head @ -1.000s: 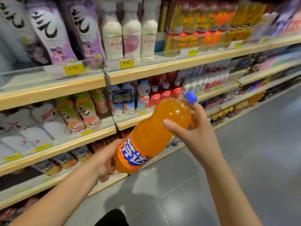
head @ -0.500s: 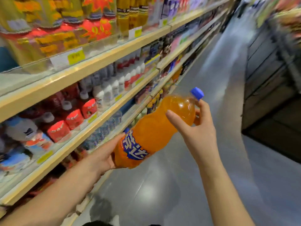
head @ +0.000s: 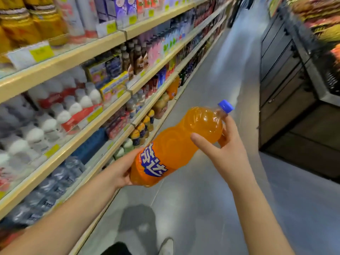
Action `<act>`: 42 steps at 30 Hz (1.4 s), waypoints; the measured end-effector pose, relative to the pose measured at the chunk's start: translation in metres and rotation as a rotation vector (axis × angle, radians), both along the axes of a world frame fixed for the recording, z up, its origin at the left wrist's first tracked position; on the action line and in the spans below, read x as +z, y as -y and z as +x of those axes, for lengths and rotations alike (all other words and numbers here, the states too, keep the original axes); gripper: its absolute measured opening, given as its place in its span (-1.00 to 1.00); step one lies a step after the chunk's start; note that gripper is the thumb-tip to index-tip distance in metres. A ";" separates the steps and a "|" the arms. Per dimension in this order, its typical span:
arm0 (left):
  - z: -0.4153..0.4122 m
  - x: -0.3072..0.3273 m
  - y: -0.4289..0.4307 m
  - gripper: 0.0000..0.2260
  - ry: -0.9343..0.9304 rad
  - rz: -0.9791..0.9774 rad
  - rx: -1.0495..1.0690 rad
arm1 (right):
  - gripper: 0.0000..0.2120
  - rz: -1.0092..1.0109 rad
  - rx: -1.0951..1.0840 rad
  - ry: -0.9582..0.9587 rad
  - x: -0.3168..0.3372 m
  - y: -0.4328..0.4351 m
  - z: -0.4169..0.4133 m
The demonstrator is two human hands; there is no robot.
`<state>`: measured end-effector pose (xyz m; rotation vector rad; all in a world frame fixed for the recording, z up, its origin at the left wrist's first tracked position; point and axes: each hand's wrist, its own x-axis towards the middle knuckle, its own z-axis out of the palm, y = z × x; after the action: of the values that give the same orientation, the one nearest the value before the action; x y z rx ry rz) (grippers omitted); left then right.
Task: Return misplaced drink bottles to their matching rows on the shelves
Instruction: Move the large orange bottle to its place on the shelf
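Down the shop aisle ahead of me, a glossy grey floor (head: pixel 230 74) runs along cream-edged shelves (head: pixel 88 51) rising in tiers. Opposite the shelves, across that floor, stands a dark panelled cabinet (head: pixel 283 83); light glints off the floor.

Left arm: bare forearm reaching in from lower left.
Left grip (head: pixel 122 171): cupped round the base of the orange bottle (head: pixel 176 146), thumb on top.
Right arm: bare forearm rising from lower right.
Right grip (head: pixel 227 150): wrapped round the bottle's shoulder, thumb across the front.
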<state>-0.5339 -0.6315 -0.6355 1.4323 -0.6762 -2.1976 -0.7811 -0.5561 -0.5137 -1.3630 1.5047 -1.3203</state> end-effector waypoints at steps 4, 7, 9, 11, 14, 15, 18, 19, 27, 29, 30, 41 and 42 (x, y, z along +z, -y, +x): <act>-0.060 0.004 0.052 -0.47 0.075 0.014 0.024 | -0.23 0.016 -0.014 -0.006 0.004 0.055 -0.063; -0.100 0.005 0.095 -0.51 0.117 -0.016 0.027 | -0.24 0.022 -0.042 0.000 0.006 0.096 -0.104; -0.125 0.008 0.128 -0.49 0.146 -0.042 0.009 | -0.24 0.032 -0.072 -0.002 0.005 0.124 -0.129; -0.148 0.008 0.161 -0.52 0.155 -0.066 0.003 | -0.24 0.045 -0.094 -0.010 0.004 0.154 -0.151; -0.177 -0.001 0.218 -0.55 0.108 -0.094 -0.027 | -0.23 0.044 -0.123 -0.044 -0.001 0.207 -0.182; -0.188 -0.004 0.238 -0.52 0.088 -0.103 -0.046 | -0.21 0.043 -0.132 -0.056 -0.004 0.225 -0.191; -0.220 -0.013 0.300 -0.43 0.089 -0.097 -0.056 | -0.19 0.044 -0.144 -0.075 -0.009 0.285 -0.218; -0.231 -0.016 0.322 -0.44 0.099 -0.086 -0.051 | -0.20 0.049 -0.146 -0.080 -0.010 0.306 -0.226; -0.297 -0.020 0.471 -0.58 0.095 -0.066 -0.058 | -0.18 0.086 -0.166 -0.098 -0.006 0.452 -0.292; -0.313 -0.018 0.501 -0.58 0.103 -0.049 -0.051 | -0.19 0.085 -0.162 -0.097 -0.005 0.485 -0.309; -0.322 -0.017 0.515 -0.57 0.118 -0.043 -0.047 | -0.20 0.085 -0.154 -0.093 -0.006 0.501 -0.318; -0.428 -0.036 0.660 -0.60 0.122 0.039 0.179 | -0.21 0.031 0.055 -0.076 -0.028 0.694 -0.427; -0.438 -0.038 0.671 -0.61 0.113 0.059 0.203 | -0.21 0.034 0.085 -0.076 -0.030 0.711 -0.437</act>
<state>-0.9722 -1.3025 -0.6731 1.5897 -0.4824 -2.0080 -1.2181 -1.2674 -0.5435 -1.4540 1.4956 -1.1978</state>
